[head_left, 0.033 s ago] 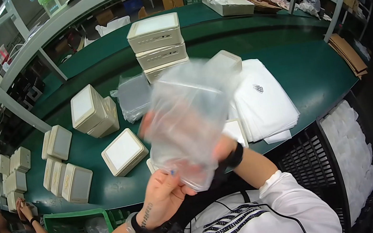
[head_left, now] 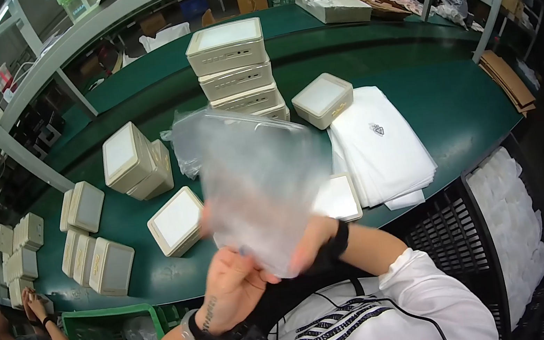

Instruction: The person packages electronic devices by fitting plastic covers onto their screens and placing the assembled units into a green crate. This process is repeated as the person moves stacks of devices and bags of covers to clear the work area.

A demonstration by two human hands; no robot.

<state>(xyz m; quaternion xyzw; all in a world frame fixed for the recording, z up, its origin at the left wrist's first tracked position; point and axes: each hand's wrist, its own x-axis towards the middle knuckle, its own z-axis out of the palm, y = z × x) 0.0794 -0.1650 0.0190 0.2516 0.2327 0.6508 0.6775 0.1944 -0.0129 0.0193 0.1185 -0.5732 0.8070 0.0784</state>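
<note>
A translucent plastic bag (head_left: 263, 178) is held up in front of me, blurred by motion. Its lower left corner is pinched in my left hand (head_left: 232, 281). My right hand (head_left: 315, 239) grips the lower right edge, its fingers partly behind the film. Through the bag a skin-toned blur shows. Just left of it lies a cream box with a white top (head_left: 177, 221); another cream box (head_left: 337, 199) is partly covered on the right. Behind the bag rises a stack of cream boxes (head_left: 225, 47), beside a pile of clear bags (head_left: 188, 137).
A pile of white bags (head_left: 384, 146) lies on the green table (head_left: 451, 97), a cream box (head_left: 323, 100) at its corner. More cream boxes (head_left: 112, 268) stand left. A green crate (head_left: 108, 318) and a black crate (head_left: 439, 229) flank me. A co-worker (head_left: 37, 339) sits at far left.
The bag has swung left and stands straighter, uncovering the cream box by the white bags. My right hand has slid lower along its edge; my left hand stays about where it was.
</note>
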